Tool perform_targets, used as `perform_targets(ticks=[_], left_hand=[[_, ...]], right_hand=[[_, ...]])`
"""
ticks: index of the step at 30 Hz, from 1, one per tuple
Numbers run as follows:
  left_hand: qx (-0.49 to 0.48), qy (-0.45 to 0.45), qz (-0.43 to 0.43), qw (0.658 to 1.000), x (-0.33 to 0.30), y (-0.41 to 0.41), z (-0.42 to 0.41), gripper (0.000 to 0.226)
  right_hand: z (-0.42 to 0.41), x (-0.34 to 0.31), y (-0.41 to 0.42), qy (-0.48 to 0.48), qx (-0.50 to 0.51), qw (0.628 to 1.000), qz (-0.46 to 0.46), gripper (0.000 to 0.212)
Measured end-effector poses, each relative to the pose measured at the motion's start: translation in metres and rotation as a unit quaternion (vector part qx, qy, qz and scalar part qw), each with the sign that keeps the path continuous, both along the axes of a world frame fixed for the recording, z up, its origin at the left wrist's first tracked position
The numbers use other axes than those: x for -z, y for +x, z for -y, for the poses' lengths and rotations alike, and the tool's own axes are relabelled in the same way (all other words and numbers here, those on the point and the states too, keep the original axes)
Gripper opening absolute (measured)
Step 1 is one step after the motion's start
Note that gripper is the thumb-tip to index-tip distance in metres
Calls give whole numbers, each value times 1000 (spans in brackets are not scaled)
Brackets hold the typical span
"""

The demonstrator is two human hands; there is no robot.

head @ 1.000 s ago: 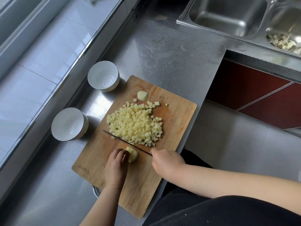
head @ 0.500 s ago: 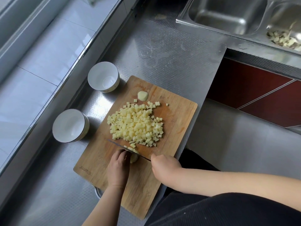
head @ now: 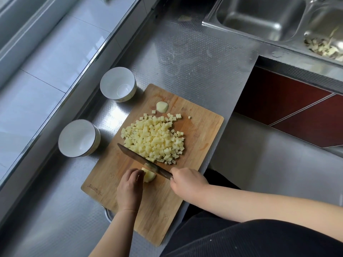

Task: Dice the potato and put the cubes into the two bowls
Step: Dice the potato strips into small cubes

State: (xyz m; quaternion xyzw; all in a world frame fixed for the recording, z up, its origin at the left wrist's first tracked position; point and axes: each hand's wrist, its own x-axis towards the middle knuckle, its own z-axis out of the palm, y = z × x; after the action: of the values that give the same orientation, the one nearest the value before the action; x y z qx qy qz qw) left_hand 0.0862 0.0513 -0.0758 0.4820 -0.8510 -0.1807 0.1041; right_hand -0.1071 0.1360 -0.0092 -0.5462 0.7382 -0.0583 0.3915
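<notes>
A wooden cutting board (head: 196, 127) lies on the steel counter with a heap of pale potato cubes (head: 154, 139) in its middle. A rounded potato end (head: 162, 106) sits at the board's far edge. My left hand (head: 130, 190) holds the last potato piece (head: 149, 175) down with curled fingers. My right hand (head: 187, 181) grips the knife (head: 143, 159), whose blade lies tilted between that piece and the heap. Two white bowls stand left of the board, the far bowl (head: 118, 86) and the near bowl (head: 78, 139), both with nothing in them.
A steel double sink (head: 259, 13) is at the back right, with potato peelings (head: 323, 46) in its right basin. The counter edge drops off just right of the board. A tiled ledge (head: 46, 58) runs along the left.
The knife has come up from the cut and its blade now lies tilted, showing its flat side. My left hand stays on the shrinking potato piece.
</notes>
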Motion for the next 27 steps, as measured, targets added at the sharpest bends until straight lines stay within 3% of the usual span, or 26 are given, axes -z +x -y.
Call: perform_targets(ticks=[17, 21, 27], left_hand=[[24, -14, 34, 999, 9, 4, 3, 28], [23, -12, 32, 999, 5, 1, 2, 27], [11, 2, 23, 1000, -1, -1, 2, 14]], right_hand=[[1, 7, 21, 81, -56, 994, -47, 13], [1, 13, 15, 94, -36, 995, -30, 8], [3, 14, -3, 101, 38, 993, 37, 22]])
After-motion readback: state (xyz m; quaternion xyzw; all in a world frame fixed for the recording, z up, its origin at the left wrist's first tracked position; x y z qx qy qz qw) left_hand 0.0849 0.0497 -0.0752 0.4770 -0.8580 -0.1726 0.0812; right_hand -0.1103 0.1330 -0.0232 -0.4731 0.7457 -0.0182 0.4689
